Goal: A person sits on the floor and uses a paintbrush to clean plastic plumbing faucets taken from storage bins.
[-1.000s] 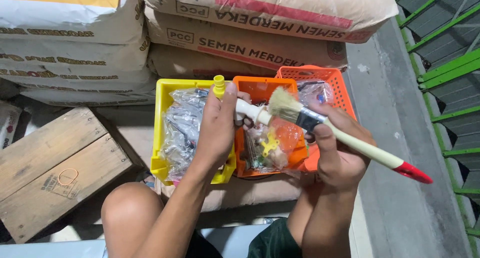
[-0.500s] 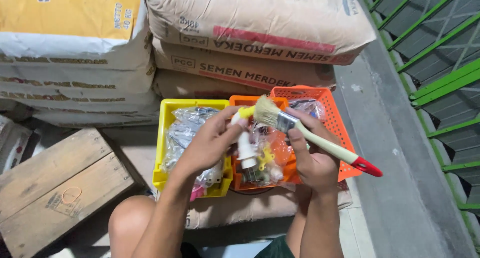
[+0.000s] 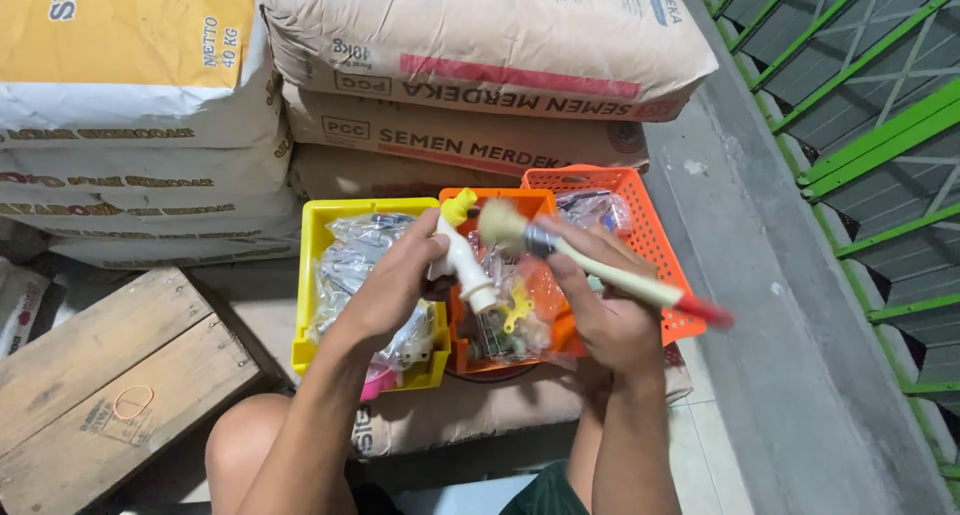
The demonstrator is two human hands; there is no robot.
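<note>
Three plastic baskets, one yellow (image 3: 312, 275) and two orange (image 3: 655, 245), sit below stacked paper sacks (image 3: 480, 65) with red bands; a yellow-topped sack (image 3: 120, 35) lies far left. The left hand (image 3: 385, 285) is closed around a white plastic tap (image 3: 462, 260) with a yellow handle, over the baskets. The right hand (image 3: 600, 295) grips a cream-handled, red-tipped paintbrush (image 3: 590, 265), its bristles beside the tap. A worn wooden crate (image 3: 90, 375) sits near left.

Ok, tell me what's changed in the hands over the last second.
The left hand has turned the white plastic tap, its threaded end now pointing down towards the baskets. The right hand has swung the paintbrush so its bristles sit by the tap's yellow handle. Both grips and the yellow basket are unchanged.
</note>
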